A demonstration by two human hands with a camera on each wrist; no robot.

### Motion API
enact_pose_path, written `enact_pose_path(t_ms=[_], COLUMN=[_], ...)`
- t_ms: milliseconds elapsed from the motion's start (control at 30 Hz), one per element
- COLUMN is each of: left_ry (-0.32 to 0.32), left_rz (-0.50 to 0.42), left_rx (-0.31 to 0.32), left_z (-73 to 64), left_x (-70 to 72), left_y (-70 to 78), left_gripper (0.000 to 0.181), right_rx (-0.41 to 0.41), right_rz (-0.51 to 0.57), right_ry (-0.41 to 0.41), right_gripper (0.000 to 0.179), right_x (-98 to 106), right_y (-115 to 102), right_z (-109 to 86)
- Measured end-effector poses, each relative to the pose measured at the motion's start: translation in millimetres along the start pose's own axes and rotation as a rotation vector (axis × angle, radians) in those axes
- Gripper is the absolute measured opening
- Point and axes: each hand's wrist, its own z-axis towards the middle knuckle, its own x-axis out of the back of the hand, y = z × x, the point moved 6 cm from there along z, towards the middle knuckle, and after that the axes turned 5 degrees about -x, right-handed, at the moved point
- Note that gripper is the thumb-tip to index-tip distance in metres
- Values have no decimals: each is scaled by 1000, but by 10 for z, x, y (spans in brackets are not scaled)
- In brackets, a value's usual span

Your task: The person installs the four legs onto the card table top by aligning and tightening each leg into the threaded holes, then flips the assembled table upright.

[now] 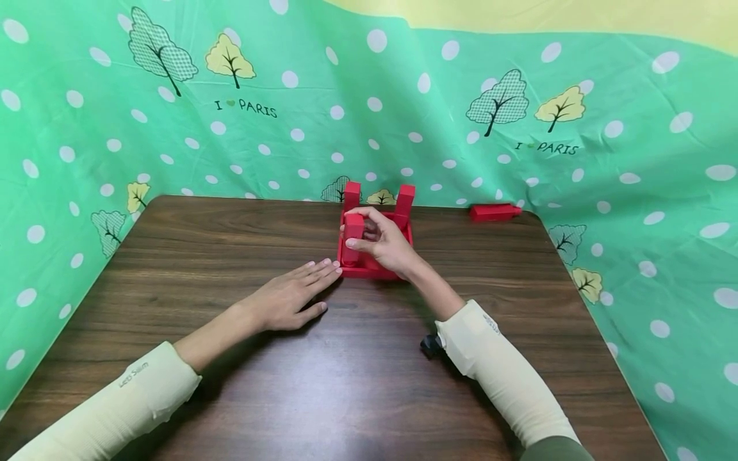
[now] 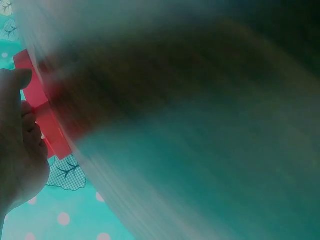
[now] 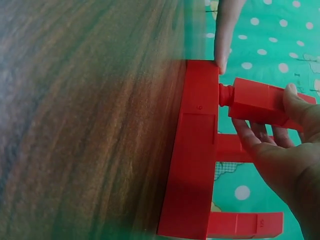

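Observation:
A red plastic frame with raised sides, like an upturned small stool, lies on the table. Two red square legs stand up from its far corners. With thumb and fingers, my right hand grips a third red leg at the near left corner. The right wrist view shows that leg's narrow round neck meeting the frame. My left hand lies flat with its fingers straight, the fingertips touching the frame's near left corner. The left wrist view is mostly dark and blurred.
A loose red leg with a narrow end lies at the table's back right. Behind the brown wooden table hangs a green dotted cloth. A small black object shows at the right sleeve's cuff.

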Motion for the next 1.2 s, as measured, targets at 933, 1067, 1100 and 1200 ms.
enact_pose_path(t_ms=[933,1067,1100,1200], left_ry=[3,4,2,-4], left_rz=[-20,-20,-22,-26], left_rx=[-1,0,2,3], left_z=[12,11,11,13], left_x=[29,26,28,28], left_y=[32,25,24,24], left_gripper=[71,71,71,71], right_rx=[-22,-15,-14,-17], right_rz=[-295,-309,-311,-327], right_ry=[29,67,72,70], right_gripper=[61,54,53,52], right_x=[25,19,18,19], right_y=[8,31,36,42], right_z=[-45,-39,-39,-53])
